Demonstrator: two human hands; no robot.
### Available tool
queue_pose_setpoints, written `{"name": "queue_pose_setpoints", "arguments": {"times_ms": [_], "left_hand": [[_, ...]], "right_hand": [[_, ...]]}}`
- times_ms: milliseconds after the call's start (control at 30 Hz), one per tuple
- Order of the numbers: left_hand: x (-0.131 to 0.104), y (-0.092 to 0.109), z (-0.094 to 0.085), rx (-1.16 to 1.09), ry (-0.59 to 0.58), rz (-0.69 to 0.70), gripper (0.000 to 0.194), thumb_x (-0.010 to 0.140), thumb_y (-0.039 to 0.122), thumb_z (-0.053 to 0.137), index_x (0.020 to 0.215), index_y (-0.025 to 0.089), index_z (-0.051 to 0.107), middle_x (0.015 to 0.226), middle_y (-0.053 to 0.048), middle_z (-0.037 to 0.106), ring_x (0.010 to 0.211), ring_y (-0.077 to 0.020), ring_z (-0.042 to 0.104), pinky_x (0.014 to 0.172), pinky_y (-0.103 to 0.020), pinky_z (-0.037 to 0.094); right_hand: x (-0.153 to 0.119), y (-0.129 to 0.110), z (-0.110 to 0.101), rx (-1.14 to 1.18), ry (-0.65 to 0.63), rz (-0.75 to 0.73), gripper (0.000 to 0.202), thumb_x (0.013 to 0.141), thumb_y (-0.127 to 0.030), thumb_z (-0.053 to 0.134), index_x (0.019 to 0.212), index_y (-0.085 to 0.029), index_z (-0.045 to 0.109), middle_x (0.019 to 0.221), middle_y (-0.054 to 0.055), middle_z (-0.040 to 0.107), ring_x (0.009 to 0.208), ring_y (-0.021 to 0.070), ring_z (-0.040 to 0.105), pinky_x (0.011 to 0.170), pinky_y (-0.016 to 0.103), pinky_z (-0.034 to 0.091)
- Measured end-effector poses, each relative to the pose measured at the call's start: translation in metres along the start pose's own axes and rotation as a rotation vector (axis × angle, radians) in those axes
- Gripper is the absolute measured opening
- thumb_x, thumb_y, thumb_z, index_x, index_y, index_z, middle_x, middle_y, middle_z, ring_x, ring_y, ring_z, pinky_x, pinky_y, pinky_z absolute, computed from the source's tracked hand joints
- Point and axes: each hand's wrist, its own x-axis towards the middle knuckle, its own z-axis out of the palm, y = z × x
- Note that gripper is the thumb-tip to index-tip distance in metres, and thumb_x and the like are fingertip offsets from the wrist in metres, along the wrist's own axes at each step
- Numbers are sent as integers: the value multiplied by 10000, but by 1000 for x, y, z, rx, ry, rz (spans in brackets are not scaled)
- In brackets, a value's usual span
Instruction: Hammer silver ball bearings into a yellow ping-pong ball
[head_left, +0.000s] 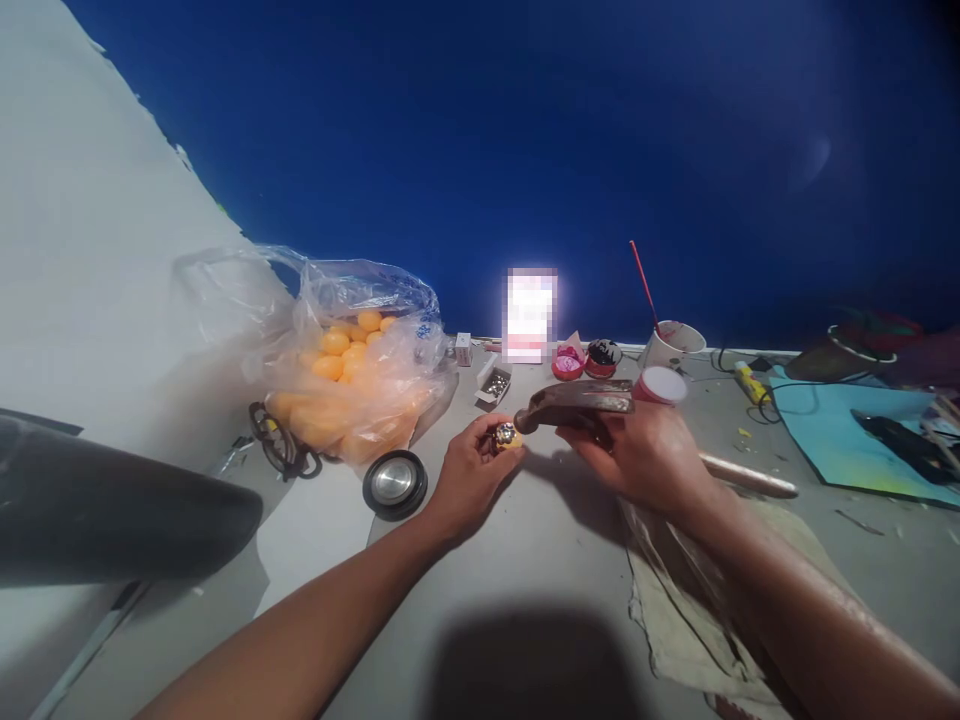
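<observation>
My left hand (471, 478) pinches a small yellowish ball (508, 437) between thumb and fingers. Shiny metal studs cover its upper side. My right hand (651, 452) is wrapped round a claw hammer (574, 402), whose worn handle sticks out to the right behind the wrist. The hammer's face is at the ball's right upper side; whether they touch I cannot tell. Just beyond my left hand lies an open little box (493, 384) with small shiny metal pieces inside. A round black-rimmed metal lid (394, 484) rests left of that hand.
A clear plastic bag (375, 400) of orange balls stands at the left. Along the blue wall are a blurred bright screen (529, 315), pink-filled and black-smeared red cups (568, 362), and a white tub (673, 343) with a red stick. A cloth (675, 610) lies under my right forearm.
</observation>
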Motion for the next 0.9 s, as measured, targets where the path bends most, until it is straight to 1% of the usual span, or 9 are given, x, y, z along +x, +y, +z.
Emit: {"name": "queue_pose_setpoints", "arguments": {"times_ms": [133, 233, 300, 400, 467, 567, 667, 733, 900], "left_hand": [[-1, 0, -1, 27, -66, 6, 357, 779, 265, 767, 1122, 176, 722, 909, -20, 698, 785, -146, 596, 720, -253, 469], [-1, 3, 1, 68, -39, 16, 376, 736, 238, 787, 1102, 179, 723, 894, -15, 699, 800, -154, 606, 752, -264, 482], [-1, 5, 1, 82, -19, 23, 373, 711, 230, 796, 1075, 182, 726, 871, -10, 697, 787, -157, 607, 753, -269, 484], [-2, 8, 2, 93, -54, 27, 346, 725, 243, 779, 1063, 182, 731, 840, -4, 688, 753, -154, 588, 717, -263, 466], [-3, 8, 1, 160, -89, 34, 332, 749, 240, 760, 1076, 188, 734, 808, 10, 670, 719, -148, 563, 682, -257, 445], [-4, 7, 0, 332, -98, 92, 322, 751, 219, 769, 1071, 210, 735, 815, 17, 673, 721, -157, 566, 703, -271, 447], [-4, 3, -1, 480, -69, 210, 271, 740, 192, 788, 1006, 218, 739, 981, -29, 684, 866, -201, 618, 817, -312, 472], [-3, 0, -1, 558, -71, 258, 206, 760, 188, 780, 959, 211, 731, 1025, -47, 653, 913, -214, 615, 853, -329, 470], [-3, -3, -2, 627, -98, 271, 222, 808, 196, 763, 1020, 210, 699, 923, -20, 630, 801, -185, 574, 809, -320, 455]], "right_hand": [[-1, -1, -1, 45, -69, -20, 390, 961, -467, 518, 1117, -206, 761, 896, 113, 783, 716, 235, 674, 605, 325, 379], [0, 4, -5, 65, 59, -13, 408, 970, -483, 495, 1071, -201, 773, 877, 120, 771, 748, 250, 673, 644, 337, 405], [0, 5, -7, 66, 100, -17, 397, 968, -477, 496, 1039, -203, 774, 841, 112, 762, 734, 243, 664, 652, 335, 406], [0, 3, -9, 21, -29, -33, 375, 948, -476, 519, 960, -198, 771, 766, 101, 747, 653, 219, 634, 597, 323, 357], [0, 1, -9, -12, -106, -47, 372, 940, -475, 528, 963, -195, 772, 764, 105, 751, 625, 212, 624, 570, 324, 324], [0, 4, -11, -2, -43, -45, 388, 943, -475, 525, 1064, -207, 777, 855, 108, 776, 684, 229, 651, 597, 333, 351], [0, 8, -14, 6, 19, -10, 425, 942, -524, 511, 963, -204, 790, 822, 105, 769, 689, 244, 654, 620, 345, 368], [1, 7, -14, -16, -9, 11, 460, 933, -570, 515, 896, -199, 785, 771, 105, 753, 664, 246, 645, 605, 344, 351], [4, 1, -9, -62, -168, -2, 431, 950, -559, 530, 1021, -210, 771, 825, 100, 771, 655, 234, 647, 583, 330, 306]]}}
